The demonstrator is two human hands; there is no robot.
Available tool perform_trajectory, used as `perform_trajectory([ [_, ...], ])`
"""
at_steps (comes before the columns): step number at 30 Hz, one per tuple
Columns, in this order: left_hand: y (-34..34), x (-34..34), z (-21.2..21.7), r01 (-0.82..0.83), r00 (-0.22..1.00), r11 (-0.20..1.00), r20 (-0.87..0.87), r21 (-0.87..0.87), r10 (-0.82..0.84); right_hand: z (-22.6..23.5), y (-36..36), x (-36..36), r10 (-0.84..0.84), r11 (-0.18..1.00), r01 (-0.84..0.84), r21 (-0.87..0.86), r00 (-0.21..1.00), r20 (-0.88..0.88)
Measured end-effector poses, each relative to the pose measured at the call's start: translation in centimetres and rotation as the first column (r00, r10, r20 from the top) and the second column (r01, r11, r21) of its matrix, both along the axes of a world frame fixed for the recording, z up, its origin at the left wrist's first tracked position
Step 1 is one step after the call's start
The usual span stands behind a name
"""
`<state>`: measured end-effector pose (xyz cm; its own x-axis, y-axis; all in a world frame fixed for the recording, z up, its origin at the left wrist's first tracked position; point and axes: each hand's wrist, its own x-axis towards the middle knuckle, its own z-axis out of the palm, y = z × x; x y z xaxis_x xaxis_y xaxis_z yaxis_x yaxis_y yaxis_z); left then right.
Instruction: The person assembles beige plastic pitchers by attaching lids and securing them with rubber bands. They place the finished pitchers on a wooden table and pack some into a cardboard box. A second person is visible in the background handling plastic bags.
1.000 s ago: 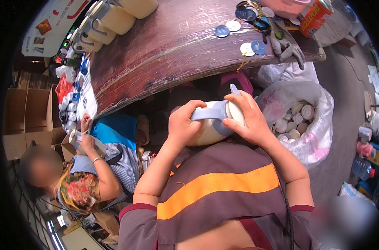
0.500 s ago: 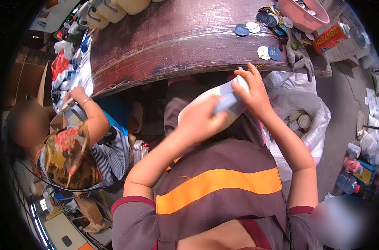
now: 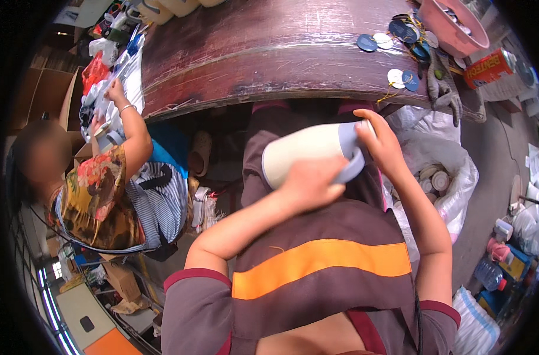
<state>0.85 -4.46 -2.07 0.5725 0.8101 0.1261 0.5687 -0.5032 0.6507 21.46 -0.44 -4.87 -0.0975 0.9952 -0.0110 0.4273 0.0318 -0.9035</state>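
Above my lap lies a cream jug [image 3: 302, 151] with a blue-grey collar and handle, probably a vacuum jug, tilted on its side with its top end to the right. My right hand [image 3: 380, 145] grips that top end, thumb over the rim and fingers round the far side. Along the near side, my left hand [image 3: 314, 184] holds the body next to the handle [image 3: 353, 168]; its fingers are slightly blurred and partly hidden.
The dark red table [image 3: 251, 65] carries round blue and white tags [image 3: 395, 78], a grey glove [image 3: 441, 89], a pink basin [image 3: 453, 26] and a red can [image 3: 488, 68]. A plastic bag of round lids [image 3: 438, 180] stands right. On the left sits a co-worker [image 3: 103, 195].
The jug has turned from a steep slant to nearly level and dropped nearer my lap. Its handle now shows on the near side. My left hand has slid right and down along it.
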Motion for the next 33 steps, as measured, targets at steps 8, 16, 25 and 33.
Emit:
perform_trajectory([
  [8, 9.9, -6.1, -2.1, -0.114, 0.889, 0.891, 0.356, -0.440, 0.289, 7.9, -2.1, -2.5, 0.420, 0.573, -0.668, 0.474, 0.736, 0.530],
  [16, 8.2, -5.4, 0.0, -0.228, 0.966, 0.886, 0.019, -0.403, 0.257, 3.5, -0.4, -2.1, 0.236, 0.695, -0.348, 0.629, 0.937, 0.257],
  [25, 2.7, -0.9, 2.9, -0.023, 0.964, 0.817, 0.203, -0.576, 0.170, 1.0, 4.1, -1.3, -0.005, 0.997, -0.009, -0.071, 0.982, -0.190],
  [33, 3.2, -3.6, 4.2, -0.060, 0.669, 0.662, 0.462, -0.747, 0.582, -2.1, 8.5, 7.8, -0.571, 0.723, 0.095, 0.684, 0.640, 0.514],
])
